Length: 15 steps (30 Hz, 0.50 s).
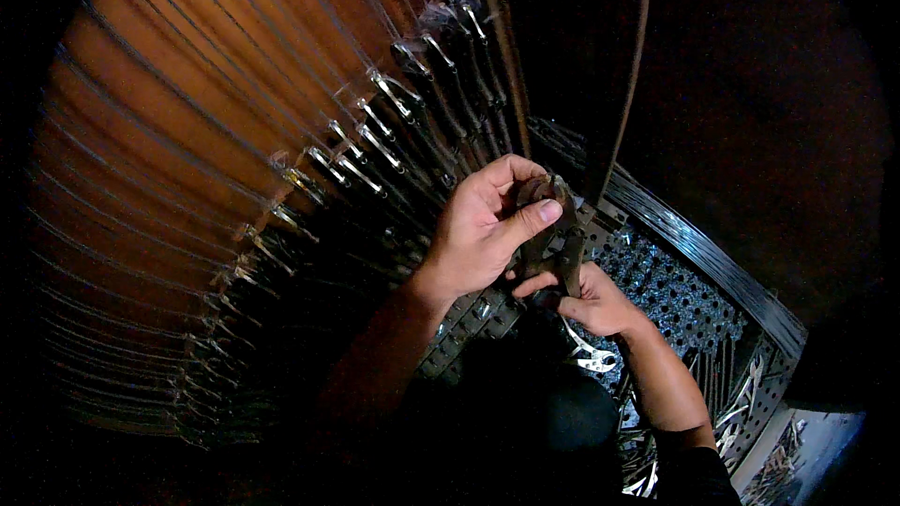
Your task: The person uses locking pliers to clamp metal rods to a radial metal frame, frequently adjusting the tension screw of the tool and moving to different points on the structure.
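My left hand [483,225] is closed at the upper end of a dark metal tool that looks like pliers [568,248], its thumb pressed on the tool's head. Lower down, the fingers of my right hand [600,305] wrap round the tool's handle end. My palms hide part of the tool, and its dark surface makes its exact kind hard to read. Just below my right hand lies a bright pair of slip-joint pliers [592,356].
At the left, rows of bright metal pieces [389,89] hang among wires before an orange-brown surface. On the right stands a perforated metal bin [769,412] with shiny bits and rods, more bright pliers [752,382] and a bundle of wires [694,248]. A cord [637,56] runs down.
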Each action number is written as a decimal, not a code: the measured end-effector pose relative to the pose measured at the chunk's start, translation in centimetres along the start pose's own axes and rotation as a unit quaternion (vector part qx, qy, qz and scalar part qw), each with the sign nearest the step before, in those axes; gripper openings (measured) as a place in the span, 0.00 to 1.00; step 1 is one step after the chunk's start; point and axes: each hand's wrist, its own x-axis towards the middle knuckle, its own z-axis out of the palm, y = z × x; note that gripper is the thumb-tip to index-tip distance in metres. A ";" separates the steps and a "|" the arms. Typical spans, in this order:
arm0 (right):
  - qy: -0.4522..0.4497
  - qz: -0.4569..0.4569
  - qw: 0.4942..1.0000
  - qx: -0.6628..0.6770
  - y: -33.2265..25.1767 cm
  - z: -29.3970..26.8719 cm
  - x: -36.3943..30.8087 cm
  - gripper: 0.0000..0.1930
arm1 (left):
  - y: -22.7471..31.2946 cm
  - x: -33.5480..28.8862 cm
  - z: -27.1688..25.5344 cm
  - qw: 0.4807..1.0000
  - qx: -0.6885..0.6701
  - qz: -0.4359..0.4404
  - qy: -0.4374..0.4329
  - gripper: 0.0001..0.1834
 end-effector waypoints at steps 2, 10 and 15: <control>-0.013 -0.049 0.998 -0.034 0.1 -0.3 0.2 0.24 | 0.0 0.0 -0.4 1.000 0.000 -0.015 -0.002 0.12; 0.042 -0.001 0.998 -0.047 -0.5 0.3 0.4 0.25 | -0.1 1.1 -1.6 0.997 -0.056 -0.060 0.012 0.12; 0.144 0.009 0.981 -0.127 0.4 0.0 0.6 0.25 | -0.6 1.7 -1.7 0.939 0.188 0.177 0.229 0.27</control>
